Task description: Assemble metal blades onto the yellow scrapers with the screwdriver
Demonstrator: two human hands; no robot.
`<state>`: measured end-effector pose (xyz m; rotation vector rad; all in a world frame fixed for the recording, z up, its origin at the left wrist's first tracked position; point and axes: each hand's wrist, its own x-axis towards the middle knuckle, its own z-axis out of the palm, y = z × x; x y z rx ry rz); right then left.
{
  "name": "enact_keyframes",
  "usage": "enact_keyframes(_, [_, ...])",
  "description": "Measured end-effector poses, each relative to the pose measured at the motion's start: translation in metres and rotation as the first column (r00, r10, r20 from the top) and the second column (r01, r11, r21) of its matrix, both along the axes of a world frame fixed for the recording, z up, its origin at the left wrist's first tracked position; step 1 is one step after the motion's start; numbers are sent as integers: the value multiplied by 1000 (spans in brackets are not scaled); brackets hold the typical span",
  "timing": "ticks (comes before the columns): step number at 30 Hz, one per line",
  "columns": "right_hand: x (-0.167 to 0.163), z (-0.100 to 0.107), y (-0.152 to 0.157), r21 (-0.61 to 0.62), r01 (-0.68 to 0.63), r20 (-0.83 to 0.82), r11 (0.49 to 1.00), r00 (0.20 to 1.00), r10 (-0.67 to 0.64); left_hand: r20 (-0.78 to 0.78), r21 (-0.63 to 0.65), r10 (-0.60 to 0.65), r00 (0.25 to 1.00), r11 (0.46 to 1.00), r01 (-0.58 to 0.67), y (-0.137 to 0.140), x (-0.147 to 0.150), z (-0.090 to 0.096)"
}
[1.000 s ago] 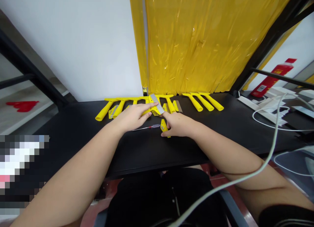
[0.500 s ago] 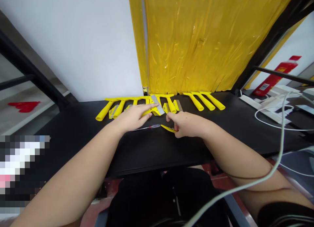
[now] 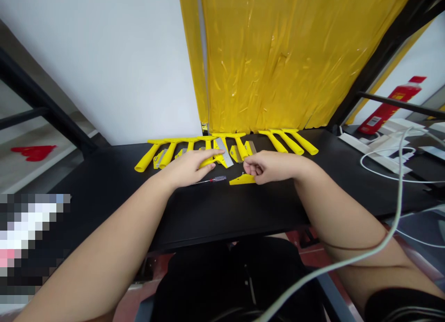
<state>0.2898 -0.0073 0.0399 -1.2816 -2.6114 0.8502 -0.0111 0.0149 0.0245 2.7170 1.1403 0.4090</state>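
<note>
My left hand (image 3: 186,168) is closed around the yellow handle of a scraper (image 3: 225,155), its index finger lying along the flat metal blade. Most of that handle is hidden under the palm. My right hand (image 3: 273,166), fingers curled, grips one end of a thin yellow plate (image 3: 240,179) from which a small screw sticks up. Between the hands a screwdriver (image 3: 219,178) lies on the black table (image 3: 215,215), its shaft partly behind my left hand. Just beyond my right hand rest yellow pieces with metal blades (image 3: 237,153).
A row of yellow handles (image 3: 169,153) runs along the table's back edge, with several more handles (image 3: 294,142) at the right. A red bottle (image 3: 392,104) and white parts (image 3: 370,150) lie on the right. A pale cable (image 3: 365,256) crosses in front of my right arm.
My right hand has turned and shifted slightly right and up, bringing the yellow plate with it and exposing its screw. My left hand has stayed almost still on the scraper.
</note>
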Motion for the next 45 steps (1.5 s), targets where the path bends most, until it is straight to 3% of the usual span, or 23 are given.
enact_keyframes(2, [9,4,6,-34,-51,-153,998,987,46,1,-6,-23,1000,1000,23,-1,1,0])
enact_keyframes(4, [15,7,11,-95,-43,-349,995,937,7,-4,-12,-48,999,999,48,-2,3,-1])
enact_keyframes(8, [15,1,18,-297,29,-660,954,716,-227,-1,-20,-78,997,997,78,-6,6,-2])
enact_keyframes(11, [6,-9,23,-360,74,-728,930,601,-330,0,-28,-96,995,995,96,-9,8,-1])
enact_keyframes(16, [-11,-25,29,-352,140,-767,926,523,-371,-27,-30,-50,998,998,49,-13,12,1])
enact_keyframes(20, [-20,-29,29,-277,180,-781,944,530,-330,-43,-45,-28,999,999,27,-15,16,1])
enact_keyframes(24, [-26,-28,26,-192,234,-742,953,601,-297,-46,-86,-31,998,996,27,-17,20,0])
enact_keyframes(38, [-38,-32,24,56,399,-604,915,744,-287,-83,-109,-93,992,990,84,-21,23,4])
enact_keyframes(42, [-31,-33,27,129,449,-640,884,719,-272,-52,-113,-110,993,988,103,-20,22,3])
enact_keyframes(45, [-26,-33,30,72,470,-666,880,680,-308,-66,-84,-102,993,992,96,-19,21,2])
